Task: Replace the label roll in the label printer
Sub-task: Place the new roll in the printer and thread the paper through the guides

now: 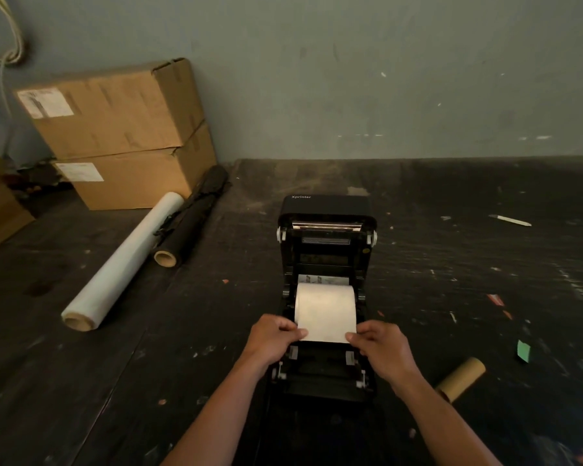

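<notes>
A black label printer [325, 250] stands open on the dark table, its lid tilted up and back. A white label roll [325, 306] sits in the printer's bay. Its loose end is pulled toward me. My left hand [271, 338] pinches the left corner of that loose end. My right hand [382, 348] pinches the right corner. Both hands hover over the front paper guides. An empty brown cardboard core [461, 378] lies on the table to the right of the printer.
Two stacked cardboard boxes [122, 129] stand at the back left against the wall. A roll of clear film [122, 264] and a black roll [192, 216] lie beside them. A white pen [510, 220] and paper scraps, one green [523, 350], lie at the right.
</notes>
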Tool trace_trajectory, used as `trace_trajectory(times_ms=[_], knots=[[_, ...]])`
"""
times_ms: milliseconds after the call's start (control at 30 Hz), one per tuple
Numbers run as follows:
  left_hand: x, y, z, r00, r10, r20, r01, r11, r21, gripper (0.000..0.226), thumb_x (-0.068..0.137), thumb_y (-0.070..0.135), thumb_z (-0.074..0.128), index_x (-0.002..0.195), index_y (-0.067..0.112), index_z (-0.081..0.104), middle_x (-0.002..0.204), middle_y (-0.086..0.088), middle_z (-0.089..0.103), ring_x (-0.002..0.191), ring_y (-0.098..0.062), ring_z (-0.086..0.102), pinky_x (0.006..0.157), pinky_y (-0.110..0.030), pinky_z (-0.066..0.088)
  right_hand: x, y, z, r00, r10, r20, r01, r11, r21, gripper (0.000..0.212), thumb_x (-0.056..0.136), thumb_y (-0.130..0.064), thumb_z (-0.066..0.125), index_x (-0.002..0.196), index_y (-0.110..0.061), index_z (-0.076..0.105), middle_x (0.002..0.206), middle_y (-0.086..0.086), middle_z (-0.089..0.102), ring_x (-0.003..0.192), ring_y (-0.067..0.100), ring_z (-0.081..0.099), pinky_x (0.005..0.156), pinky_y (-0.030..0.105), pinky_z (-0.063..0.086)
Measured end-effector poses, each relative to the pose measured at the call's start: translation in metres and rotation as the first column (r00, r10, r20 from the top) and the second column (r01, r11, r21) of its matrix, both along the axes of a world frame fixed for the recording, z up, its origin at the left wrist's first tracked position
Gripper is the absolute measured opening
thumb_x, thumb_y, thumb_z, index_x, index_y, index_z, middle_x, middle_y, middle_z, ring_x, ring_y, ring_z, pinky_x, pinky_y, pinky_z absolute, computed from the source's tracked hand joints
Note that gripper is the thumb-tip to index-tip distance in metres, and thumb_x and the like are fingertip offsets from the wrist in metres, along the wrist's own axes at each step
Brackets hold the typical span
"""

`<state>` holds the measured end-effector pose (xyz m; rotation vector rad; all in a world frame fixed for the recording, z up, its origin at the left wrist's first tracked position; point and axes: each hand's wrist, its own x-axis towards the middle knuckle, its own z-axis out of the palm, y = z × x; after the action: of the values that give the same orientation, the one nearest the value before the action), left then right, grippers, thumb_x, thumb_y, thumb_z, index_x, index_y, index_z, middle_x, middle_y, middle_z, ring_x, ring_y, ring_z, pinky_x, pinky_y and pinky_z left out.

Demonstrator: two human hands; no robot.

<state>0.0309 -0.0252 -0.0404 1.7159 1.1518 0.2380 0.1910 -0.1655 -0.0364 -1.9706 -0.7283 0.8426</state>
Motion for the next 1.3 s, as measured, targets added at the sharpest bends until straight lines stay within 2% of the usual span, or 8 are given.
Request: trace_trajectory(times_ms=[100, 200, 300, 567, 767, 933, 1133, 1300], knots=[[-0.002, 0.006, 0.001, 0.999, -0.034, -0.001, 0.034, 0.999, 0.01, 0.01, 0.084, 0.029, 0.072, 0.088, 0.021, 0.075, 0.095, 0.006, 0.072, 0.093, -0.005, 0.063, 0.076, -0.019, 0.043, -0.002, -0.001, -0.001, 0.995, 0.03, 0.091, -0.029, 1.0, -0.013, 0.012, 0.086, -0.025, 0.066, 0.097, -0.021, 0.07, 0.092, -0.006, 0.07, 0.082, 0.003, 0.063, 0.066, 0.013, 0.044], [-0.005, 0.011, 0.002, 0.996, -0.086, -0.029, 0.088, 0.994, 0.059, 0.004, 0.084, 0.029, 0.072, 0.082, 0.026, 0.074, 0.086, 0.012, 0.07, 0.085, 0.0, 0.063, 0.068, -0.012, 0.041, -0.004, -0.001, -0.001, 0.987, 0.063, 0.146, -0.059, 0.998, -0.035, 0.009, 0.087, -0.026, 0.066, 0.091, -0.021, 0.072, 0.085, -0.007, 0.071, 0.076, 0.001, 0.064, 0.06, 0.011, 0.041], [-0.005, 0.012, -0.002, 0.989, -0.127, -0.078, 0.136, 0.984, 0.114, 0.009, 0.085, 0.028, 0.071, 0.088, 0.021, 0.075, 0.083, 0.012, 0.068, 0.078, 0.007, 0.06, 0.064, -0.007, 0.039, -0.008, -0.001, -0.004, 0.974, 0.105, 0.202, -0.089, 0.992, -0.086, 0.007, 0.088, -0.028, 0.064, 0.083, -0.025, 0.069, 0.074, -0.007, 0.067, 0.063, 0.001, 0.063, 0.055, 0.01, 0.04], [-0.005, 0.013, -0.009, 0.971, -0.175, -0.162, 0.209, 0.953, 0.22, 0.014, 0.085, 0.027, 0.071, 0.09, 0.015, 0.076, 0.089, 0.005, 0.072, 0.074, 0.005, 0.06, 0.063, -0.005, 0.039, -0.011, 0.0, -0.007, 0.912, 0.21, 0.352, -0.154, 0.971, -0.182, 0.017, 0.092, -0.026, 0.058, 0.076, -0.024, 0.063, 0.073, -0.006, 0.062, 0.064, 0.004, 0.061, 0.063, 0.016, 0.048], [-0.005, 0.02, -0.006, 0.947, -0.244, -0.209, 0.279, 0.947, 0.157, 0.017, 0.086, 0.028, 0.069, 0.097, 0.016, 0.075, 0.103, 0.001, 0.073, 0.088, -0.004, 0.062, 0.08, -0.02, 0.044, -0.006, 0.003, -0.006, 0.899, 0.274, 0.342, -0.198, 0.95, -0.24, 0.014, 0.093, -0.027, 0.056, 0.082, -0.024, 0.065, 0.078, -0.007, 0.063, 0.069, 0.004, 0.062, 0.065, 0.016, 0.049], [-0.002, 0.026, -0.004, 0.926, -0.283, -0.249, 0.313, 0.946, 0.09, 0.019, 0.083, 0.027, 0.072, 0.098, 0.015, 0.075, 0.107, -0.002, 0.072, 0.09, -0.006, 0.062, 0.082, -0.022, 0.044, -0.001, 0.004, -0.004, 0.927, 0.261, 0.27, -0.204, 0.953, -0.222, 0.011, 0.091, -0.028, 0.058, 0.086, -0.024, 0.067, 0.078, -0.006, 0.064, 0.07, 0.004, 0.063, 0.065, 0.016, 0.048], [0.001, 0.03, 0.0, 0.923, -0.302, -0.24, 0.315, 0.949, 0.018, 0.018, 0.08, 0.035, 0.074, 0.086, 0.018, 0.075, 0.089, 0.005, 0.071, 0.084, -0.006, 0.062, 0.074, -0.022, 0.044, 0.001, 0.008, -0.003, 0.914, 0.302, 0.272, -0.228, 0.935, -0.272, 0.015, 0.091, -0.028, 0.058, 0.079, -0.025, 0.067, 0.075, -0.007, 0.063, 0.069, 0.004, 0.062, 0.058, 0.013, 0.042], [0.0, 0.027, 0.0, 0.942, -0.267, -0.203, 0.274, 0.962, 0.005, 0.013, 0.082, 0.029, 0.074, 0.091, 0.02, 0.075, 0.106, 0.0, 0.072, 0.101, -0.011, 0.063, 0.093, -0.03, 0.046, 0.008, 0.012, 0.002, 0.911, 0.342, 0.231, -0.263, 0.913, -0.312, 0.022, 0.089, -0.028, 0.062, 0.068, -0.026, 0.064, 0.071, -0.005, 0.063, 0.066, 0.005, 0.061, 0.058, 0.015, 0.042]])
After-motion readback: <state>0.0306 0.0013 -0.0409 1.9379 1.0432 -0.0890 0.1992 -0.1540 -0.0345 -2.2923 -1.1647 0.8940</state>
